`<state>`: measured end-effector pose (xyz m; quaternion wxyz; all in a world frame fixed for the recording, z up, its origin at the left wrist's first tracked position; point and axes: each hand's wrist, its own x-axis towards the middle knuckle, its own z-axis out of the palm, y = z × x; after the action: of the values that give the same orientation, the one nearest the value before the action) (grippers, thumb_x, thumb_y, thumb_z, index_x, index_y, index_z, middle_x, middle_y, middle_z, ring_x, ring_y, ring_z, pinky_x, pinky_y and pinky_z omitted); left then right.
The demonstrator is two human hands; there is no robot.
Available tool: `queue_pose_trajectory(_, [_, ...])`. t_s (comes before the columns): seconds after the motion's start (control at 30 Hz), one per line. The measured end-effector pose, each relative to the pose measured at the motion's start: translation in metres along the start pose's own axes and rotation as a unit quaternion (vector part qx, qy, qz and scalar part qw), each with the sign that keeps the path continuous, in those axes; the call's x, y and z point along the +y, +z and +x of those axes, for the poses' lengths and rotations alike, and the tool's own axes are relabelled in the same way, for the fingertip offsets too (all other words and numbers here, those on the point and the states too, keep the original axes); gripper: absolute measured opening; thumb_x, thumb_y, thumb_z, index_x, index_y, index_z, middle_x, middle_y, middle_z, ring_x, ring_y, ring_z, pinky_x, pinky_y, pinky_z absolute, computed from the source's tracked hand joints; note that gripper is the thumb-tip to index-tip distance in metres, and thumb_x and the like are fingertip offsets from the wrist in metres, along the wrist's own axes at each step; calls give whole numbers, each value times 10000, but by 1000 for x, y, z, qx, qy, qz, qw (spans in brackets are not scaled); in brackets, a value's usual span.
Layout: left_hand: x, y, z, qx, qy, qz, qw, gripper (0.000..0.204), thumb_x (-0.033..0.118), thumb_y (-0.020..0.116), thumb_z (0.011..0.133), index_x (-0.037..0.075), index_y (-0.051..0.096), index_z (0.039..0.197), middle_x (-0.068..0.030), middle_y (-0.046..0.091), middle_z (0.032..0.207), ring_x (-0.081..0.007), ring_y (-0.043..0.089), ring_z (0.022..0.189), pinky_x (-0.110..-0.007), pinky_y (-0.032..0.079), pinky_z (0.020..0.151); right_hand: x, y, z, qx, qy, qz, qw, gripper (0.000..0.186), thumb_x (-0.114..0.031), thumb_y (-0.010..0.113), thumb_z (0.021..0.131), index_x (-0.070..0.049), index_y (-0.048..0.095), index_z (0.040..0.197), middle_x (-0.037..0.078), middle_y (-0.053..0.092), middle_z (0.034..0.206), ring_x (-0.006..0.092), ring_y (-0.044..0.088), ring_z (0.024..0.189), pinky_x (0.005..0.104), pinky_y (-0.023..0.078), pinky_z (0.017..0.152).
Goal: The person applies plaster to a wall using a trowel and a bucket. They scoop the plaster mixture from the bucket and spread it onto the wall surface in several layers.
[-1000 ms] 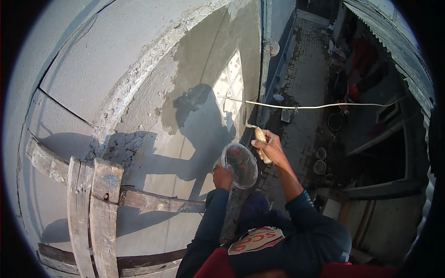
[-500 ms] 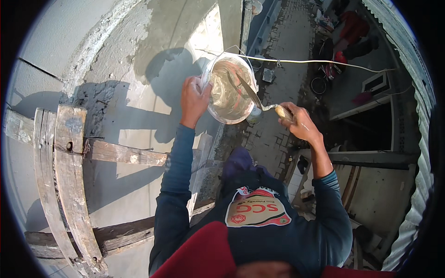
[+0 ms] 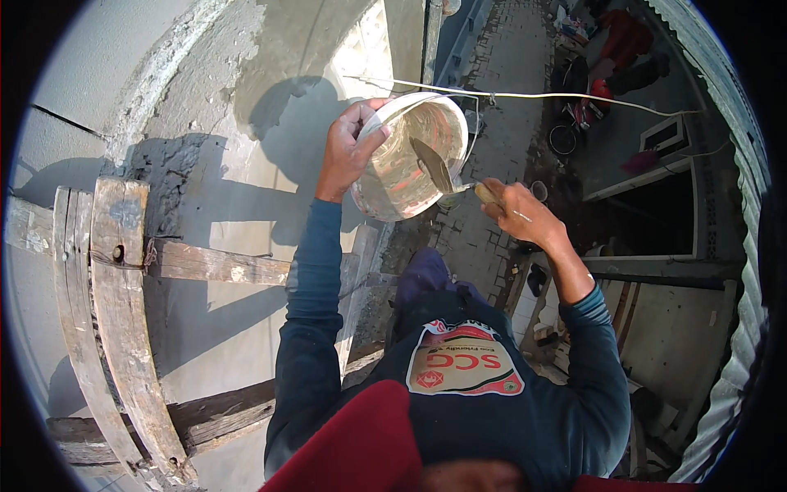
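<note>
A white bucket (image 3: 385, 190), its inside smeared with grey mortar, hangs tilted in front of me. My left hand (image 3: 348, 148) is closed on its rim at the left, thumb toward the opening. My right hand (image 3: 523, 215) wraps round the wooden handle of a pointing trowel (image 3: 432, 166). The trowel's blade reaches into the bucket's mouth; whether it touches the wall I cannot tell. The bucket's thin wire handle arcs along its right side.
Wooden scaffold posts (image 3: 123, 320) and a crossbar (image 3: 221, 271) stand on the left before a partly plastered wall (image 3: 316, 49). A pale cable (image 3: 566, 95) stretches across above the paved alley (image 3: 512, 49). Corrugated sheeting (image 3: 746, 238) edges the right; a parked bicycle (image 3: 564, 138) stands below.
The bucket has tipped further, its mouth turning up and to the right. My left hand has shifted up with it, and the trowel blade has turned lower in the bucket.
</note>
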<state>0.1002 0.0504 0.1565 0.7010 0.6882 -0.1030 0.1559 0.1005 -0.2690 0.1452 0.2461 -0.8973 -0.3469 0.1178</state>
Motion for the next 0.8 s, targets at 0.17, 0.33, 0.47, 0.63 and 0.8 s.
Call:
queue_pose_trajectory(0.17, [9,9,0,-34,36,-10,999,103,38,652,857,-15,564,869,-180,629,1270,-142,578,1046,-273,458,911,-24,17,2,-134,175,269,937,372,-146,629,930,25,601,1259,25,570,709,80,528,578,280,451,468])
queue_pose_trajectory(0.33, [14,-2,-2,-13,37,-32,999,105,23,658,852,-1,557,865,-199,625,1280,-153,598,1050,-290,468,925,-35,-3,-11,-82,133,292,943,395,-174,631,941,26,576,1277,68,610,766,129,547,555,313,469,504])
queue_pose_trajectory(0.47, [23,-2,-5,-5,34,-37,999,110,22,660,850,10,551,841,-204,625,1274,-168,613,1050,-311,475,938,-21,-6,-27,-7,106,184,977,357,-188,610,958,39,573,1231,85,627,784,142,558,558,330,477,542])
queue_pose_trajectory(0.63, [29,1,-8,-10,64,-65,996,112,33,669,843,12,560,829,-210,625,1266,-198,610,1101,-325,463,970,-27,21,-41,-67,213,291,930,308,-254,499,1028,27,565,1137,18,526,690,107,533,556,285,433,488])
queue_pose_trajectory(0.8, [36,9,-12,-29,72,-45,996,107,42,671,835,11,569,829,-216,624,1264,-207,604,1122,-333,452,989,-20,88,-46,-67,141,451,879,416,-449,513,1017,-36,560,998,12,518,748,92,499,550,253,407,470])
